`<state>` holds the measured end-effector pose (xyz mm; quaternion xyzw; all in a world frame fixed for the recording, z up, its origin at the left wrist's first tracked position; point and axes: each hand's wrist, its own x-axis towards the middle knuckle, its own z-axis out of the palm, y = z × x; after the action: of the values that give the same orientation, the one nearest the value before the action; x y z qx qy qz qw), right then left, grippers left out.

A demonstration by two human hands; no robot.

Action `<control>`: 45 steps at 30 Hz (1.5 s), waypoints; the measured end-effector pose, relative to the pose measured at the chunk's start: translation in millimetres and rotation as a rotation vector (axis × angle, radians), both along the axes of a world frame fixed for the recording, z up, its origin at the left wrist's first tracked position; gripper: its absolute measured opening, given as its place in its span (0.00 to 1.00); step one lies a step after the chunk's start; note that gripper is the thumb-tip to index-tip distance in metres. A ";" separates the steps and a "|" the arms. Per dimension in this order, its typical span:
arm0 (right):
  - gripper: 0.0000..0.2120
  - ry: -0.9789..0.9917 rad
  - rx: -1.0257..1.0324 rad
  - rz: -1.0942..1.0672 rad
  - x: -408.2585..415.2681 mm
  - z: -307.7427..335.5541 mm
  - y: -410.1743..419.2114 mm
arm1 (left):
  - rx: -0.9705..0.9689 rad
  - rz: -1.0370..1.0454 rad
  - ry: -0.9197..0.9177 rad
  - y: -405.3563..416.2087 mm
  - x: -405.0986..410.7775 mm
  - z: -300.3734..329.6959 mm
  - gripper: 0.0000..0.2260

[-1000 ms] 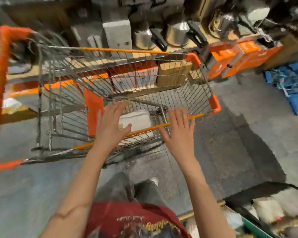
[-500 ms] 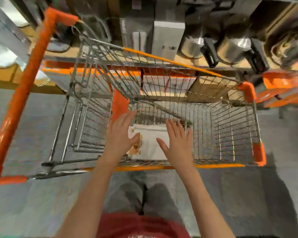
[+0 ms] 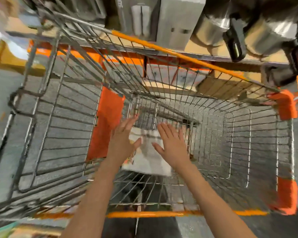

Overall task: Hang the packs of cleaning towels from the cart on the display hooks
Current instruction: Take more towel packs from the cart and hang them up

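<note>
Head view: we're looking straight down into the wire cart [image 3: 222, 152], orange trim on its rim. Our left hand [image 3: 122, 141] and right hand [image 3: 172, 146] are both inside the basket, fingers straight and spread, gripping nothing, a gap between them. One white towel pack [image 3: 146, 157] lies flat on the cart floor at the near end, directly under and between the hands; can't tell if either palm touches it. Shelf [image 3: 205, 54] beyond the cart carries steel pots [image 3: 265, 33]. Frame is motion-blurred.
</note>
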<state>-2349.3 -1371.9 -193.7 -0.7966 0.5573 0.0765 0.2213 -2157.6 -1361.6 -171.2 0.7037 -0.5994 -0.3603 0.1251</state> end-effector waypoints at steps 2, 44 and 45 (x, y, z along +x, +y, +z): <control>0.32 0.006 0.040 0.078 2.5 -21.5 -6.8 | 0.026 -0.002 -0.040 -0.7 -0.4 -15.1 0.32; 0.45 -0.116 0.374 0.166 87.7 -192.5 -40.0 | 0.159 0.034 -0.182 -13.6 25.2 -20.8 0.37; 0.46 -0.128 0.401 0.165 88.7 -193.0 -39.1 | 0.160 0.032 -0.184 -13.7 25.0 -20.6 0.37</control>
<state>-2260.6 -1411.0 -386.7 -0.7828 0.4485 0.1532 0.4032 -2132.6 -1375.3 -191.8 0.7509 -0.5665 -0.3389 0.0189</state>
